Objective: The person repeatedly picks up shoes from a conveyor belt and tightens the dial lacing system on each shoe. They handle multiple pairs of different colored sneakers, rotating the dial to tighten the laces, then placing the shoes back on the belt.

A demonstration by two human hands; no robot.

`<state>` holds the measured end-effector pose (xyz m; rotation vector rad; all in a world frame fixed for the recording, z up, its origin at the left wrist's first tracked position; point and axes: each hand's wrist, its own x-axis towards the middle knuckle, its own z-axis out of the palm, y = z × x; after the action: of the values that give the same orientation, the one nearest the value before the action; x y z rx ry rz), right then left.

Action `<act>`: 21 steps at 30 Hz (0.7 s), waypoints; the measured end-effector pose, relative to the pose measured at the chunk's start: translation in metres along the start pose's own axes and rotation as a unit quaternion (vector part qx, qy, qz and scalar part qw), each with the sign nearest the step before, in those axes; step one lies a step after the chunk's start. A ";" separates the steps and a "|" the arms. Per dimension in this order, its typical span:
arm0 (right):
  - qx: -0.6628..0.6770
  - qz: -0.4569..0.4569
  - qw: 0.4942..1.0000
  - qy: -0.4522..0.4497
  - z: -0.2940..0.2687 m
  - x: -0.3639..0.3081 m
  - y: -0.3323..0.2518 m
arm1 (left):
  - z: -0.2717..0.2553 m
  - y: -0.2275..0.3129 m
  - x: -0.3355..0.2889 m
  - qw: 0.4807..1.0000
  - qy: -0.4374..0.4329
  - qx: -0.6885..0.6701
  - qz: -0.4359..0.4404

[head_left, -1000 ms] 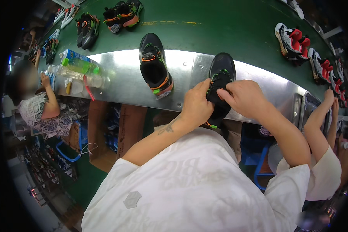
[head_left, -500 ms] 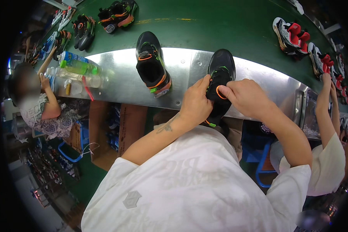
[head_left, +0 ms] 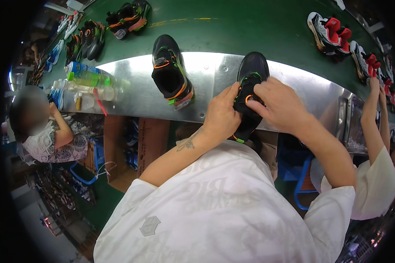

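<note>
A black sneaker (head_left: pixel 253 65) with green laces and an orange pull loop (head_left: pixel 249 98) on its tongue points away from me on the metal ledge. My left hand (head_left: pixel 224 109) is closed around the left side of its collar. Over the right side of the shoe is my right hand (head_left: pixel 281 105), its thumb and curled fingers apart beside the loop, fingertips touching the tongue and laces. A matching black sneaker (head_left: pixel 166 46), with orange and green trim at the heel, stands to the left, untouched. My hands partly hide the held shoe's collar.
The metal ledge (head_left: pixel 140 98) borders a green conveyor belt (head_left: pixel 250 26) carrying black pairs (head_left: pixel 129 19) and white-red sneakers (head_left: pixel 327 33). Bottles (head_left: pixel 87 79) and a red strip (head_left: pixel 100 101) lie at left. People work on both sides; a cardboard box (head_left: pixel 153 142) sits below.
My right thumb and fingers have come apart, off the orange loop, with the fingers shifted up toward the laces. My left hand stays on the shoe. The person at left has drawn an arm back.
</note>
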<state>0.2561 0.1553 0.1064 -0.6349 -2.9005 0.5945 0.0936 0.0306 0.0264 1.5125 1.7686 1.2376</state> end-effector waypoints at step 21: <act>-0.037 0.174 0.961 -0.209 -0.008 0.016 -0.026 | -0.002 -0.006 -0.003 1.000 -0.008 0.015 0.009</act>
<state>0.2336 0.1434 0.1245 -1.1790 -3.2320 0.7403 0.0900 0.0270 0.0219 1.5543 1.7736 1.2092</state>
